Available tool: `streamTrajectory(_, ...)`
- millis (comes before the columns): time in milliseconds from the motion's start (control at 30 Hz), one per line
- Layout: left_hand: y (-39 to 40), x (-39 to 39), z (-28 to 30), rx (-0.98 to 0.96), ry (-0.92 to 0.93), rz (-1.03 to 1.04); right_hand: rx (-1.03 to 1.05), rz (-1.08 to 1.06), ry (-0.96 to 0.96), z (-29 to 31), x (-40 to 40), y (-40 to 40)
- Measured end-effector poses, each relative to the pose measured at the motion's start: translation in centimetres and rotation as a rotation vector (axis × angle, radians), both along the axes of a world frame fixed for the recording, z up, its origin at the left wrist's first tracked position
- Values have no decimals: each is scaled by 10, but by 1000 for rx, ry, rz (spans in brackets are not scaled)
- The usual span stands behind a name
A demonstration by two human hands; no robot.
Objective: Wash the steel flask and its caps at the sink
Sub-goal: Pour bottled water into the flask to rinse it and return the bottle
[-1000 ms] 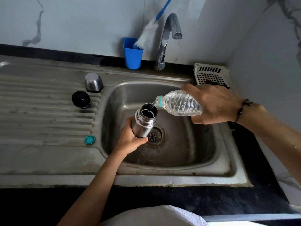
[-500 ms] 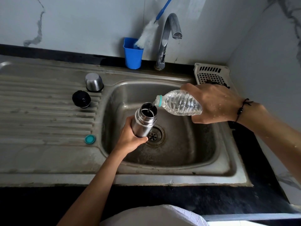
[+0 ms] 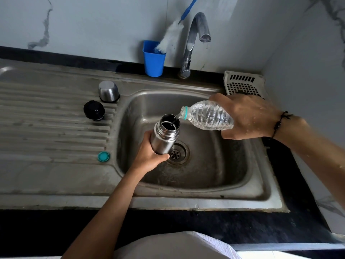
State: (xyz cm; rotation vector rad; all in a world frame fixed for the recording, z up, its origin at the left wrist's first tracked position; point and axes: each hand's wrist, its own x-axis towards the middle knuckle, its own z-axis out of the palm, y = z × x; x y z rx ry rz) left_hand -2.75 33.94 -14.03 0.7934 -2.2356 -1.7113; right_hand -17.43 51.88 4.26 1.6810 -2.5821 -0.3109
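Note:
My left hand [image 3: 149,156] grips the lower body of the open steel flask [image 3: 165,135], held upright over the sink basin [image 3: 214,165]. My right hand [image 3: 246,118] grips a clear plastic water bottle [image 3: 207,115], tipped sideways with its mouth at the flask's rim; a thin stream of water runs into the flask. On the draining board [image 3: 46,128] to the left stand the steel cup cap [image 3: 108,91], upside down, and the black inner stopper [image 3: 93,110]. The bottle's teal cap [image 3: 103,156] lies near the basin's left edge.
A blue cup [image 3: 153,60] with a white bottle brush [image 3: 170,38] stands behind the basin, left of the tap [image 3: 194,40]. A white plastic basket [image 3: 242,84] sits at the back right corner. The drain [image 3: 176,153] lies just below the flask.
Hardly anything differs: both hands keep their hold and water keeps flowing from the bottle into the flask.

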Motion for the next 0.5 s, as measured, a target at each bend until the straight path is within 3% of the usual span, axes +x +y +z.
streamTrajectory(500,-1,-1,-3,-26,6,0,26,-14,10,4,2,-2)
